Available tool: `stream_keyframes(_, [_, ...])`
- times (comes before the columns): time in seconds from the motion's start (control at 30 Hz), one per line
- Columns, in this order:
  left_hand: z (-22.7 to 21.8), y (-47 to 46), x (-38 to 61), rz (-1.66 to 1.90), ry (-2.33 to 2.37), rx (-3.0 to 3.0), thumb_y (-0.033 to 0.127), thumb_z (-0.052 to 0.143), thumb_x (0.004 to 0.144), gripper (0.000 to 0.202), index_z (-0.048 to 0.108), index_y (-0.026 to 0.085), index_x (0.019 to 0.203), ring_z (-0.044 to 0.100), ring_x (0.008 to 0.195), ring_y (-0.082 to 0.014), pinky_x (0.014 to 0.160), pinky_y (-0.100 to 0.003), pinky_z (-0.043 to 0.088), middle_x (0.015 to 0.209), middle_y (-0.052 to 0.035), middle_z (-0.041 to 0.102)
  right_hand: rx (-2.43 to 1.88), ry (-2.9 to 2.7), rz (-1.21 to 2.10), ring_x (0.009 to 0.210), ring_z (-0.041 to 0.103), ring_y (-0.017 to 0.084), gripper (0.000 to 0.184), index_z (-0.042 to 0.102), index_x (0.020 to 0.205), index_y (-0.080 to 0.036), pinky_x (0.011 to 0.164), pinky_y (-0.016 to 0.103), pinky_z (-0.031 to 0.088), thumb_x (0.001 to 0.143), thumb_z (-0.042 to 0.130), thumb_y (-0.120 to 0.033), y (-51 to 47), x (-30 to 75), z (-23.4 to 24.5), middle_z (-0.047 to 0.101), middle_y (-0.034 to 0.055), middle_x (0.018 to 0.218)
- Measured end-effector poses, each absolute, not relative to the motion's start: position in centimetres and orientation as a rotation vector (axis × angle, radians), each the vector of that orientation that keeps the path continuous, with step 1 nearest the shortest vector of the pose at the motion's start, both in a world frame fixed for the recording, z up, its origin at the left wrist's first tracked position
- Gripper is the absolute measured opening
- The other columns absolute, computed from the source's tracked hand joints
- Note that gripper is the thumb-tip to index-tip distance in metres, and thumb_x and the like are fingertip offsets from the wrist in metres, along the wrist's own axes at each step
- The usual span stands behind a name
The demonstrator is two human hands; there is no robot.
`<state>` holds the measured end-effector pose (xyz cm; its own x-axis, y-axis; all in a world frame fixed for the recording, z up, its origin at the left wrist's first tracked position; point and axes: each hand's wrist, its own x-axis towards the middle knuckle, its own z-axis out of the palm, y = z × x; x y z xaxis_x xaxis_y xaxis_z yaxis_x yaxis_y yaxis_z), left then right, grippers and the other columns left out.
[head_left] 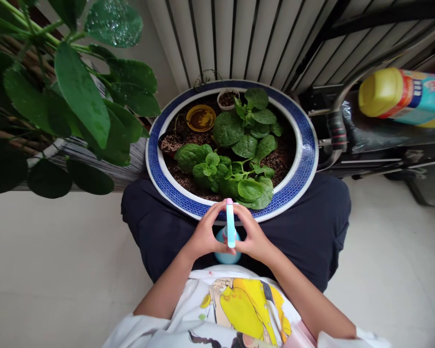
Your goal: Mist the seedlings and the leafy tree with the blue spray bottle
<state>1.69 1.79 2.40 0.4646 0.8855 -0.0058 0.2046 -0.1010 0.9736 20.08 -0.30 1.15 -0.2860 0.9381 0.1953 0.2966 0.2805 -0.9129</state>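
A light-blue spray bottle (230,227) with a pink tip is held upright in front of me, just below the rim of a wide planter bowl. My left hand (205,233) wraps its left side and my right hand (253,235) wraps its right side, fingertips meeting near the spray head. The round bowl (304,159) has a blue-patterned rim and dark soil with low leafy green plants (235,159). A yellow lid (200,117) and a small white pot (228,98) lie in the soil at the back.
A large-leaved potted plant (79,92) overhangs the left. Vertical white railing bars (239,38) stand behind the bowl. A dark rack (377,140) on the right carries a yellow-capped bottle (402,96). My dark-trousered knees flank the bowl on a pale tiled floor (58,270).
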Motion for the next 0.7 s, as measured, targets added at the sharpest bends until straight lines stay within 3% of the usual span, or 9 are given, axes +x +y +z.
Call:
stream_keyframes(0.1, [2.1,1.6,1.7,0.77,0.996,1.607,0.066,0.086,0.047,0.112,0.046,0.021,0.141,0.042,0.138,-0.0384,0.115,-0.053,0.033,0.147,-0.0183,0.047,-1.12,-1.758,0.998,0.129,0.051,0.034,0.064,0.05,0.133,-0.025,0.107,0.054,0.04,0.077,0.073,-0.045,-0.2,20.1,1.0,0.056,0.0143,0.137])
stream_keyframes(0.23, [1.7,1.1,1.6,0.816,1.093,1.585,0.063,0.087,0.046,0.103,0.054,0.02,0.134,0.053,0.127,-0.0363,0.108,-0.048,0.043,0.136,-0.0158,0.058,-1.093,-1.687,1.053,0.118,0.057,0.032,0.057,0.056,0.126,-0.026,0.101,0.049,0.046,0.078,0.073,-0.052,0.0,20.0,1.3,0.062,0.0124,0.127])
stream_keyframes(0.53, [2.0,0.8,2.3,0.866,1.179,1.474,0.065,0.086,0.047,0.083,0.065,0.017,0.111,0.065,0.099,-0.0287,0.091,-0.041,0.051,0.104,-0.0109,0.069,-1.123,-1.687,1.181,0.102,0.061,0.028,0.045,0.062,0.122,-0.026,0.088,0.043,0.05,0.086,0.065,-0.052,-0.2,20.1,1.8,0.067,0.0105,0.116])
stream_keyframes(0.63, [1.9,0.7,2.3,0.852,1.166,1.463,0.064,0.086,0.051,0.081,0.063,0.017,0.112,0.065,0.099,-0.0282,0.092,-0.04,0.051,0.105,-0.0109,0.068,-1.125,-1.689,1.176,0.102,0.061,0.027,0.04,0.063,0.12,-0.025,0.088,0.042,0.05,0.087,0.064,-0.049,-0.3,20.1,1.9,0.067,0.0099,0.114])
stream_keyframes(0.7, [1.7,0.8,2.1,0.835,1.109,1.493,0.064,0.085,0.053,0.085,0.059,0.018,0.12,0.062,0.108,-0.0302,0.097,-0.042,0.048,0.115,-0.0125,0.065,-1.13,-1.699,1.143,0.104,0.06,0.028,0.042,0.061,0.121,-0.025,0.091,0.043,0.05,0.084,0.068,-0.045,-0.2,20.0,1.9,0.065,0.0099,0.116])
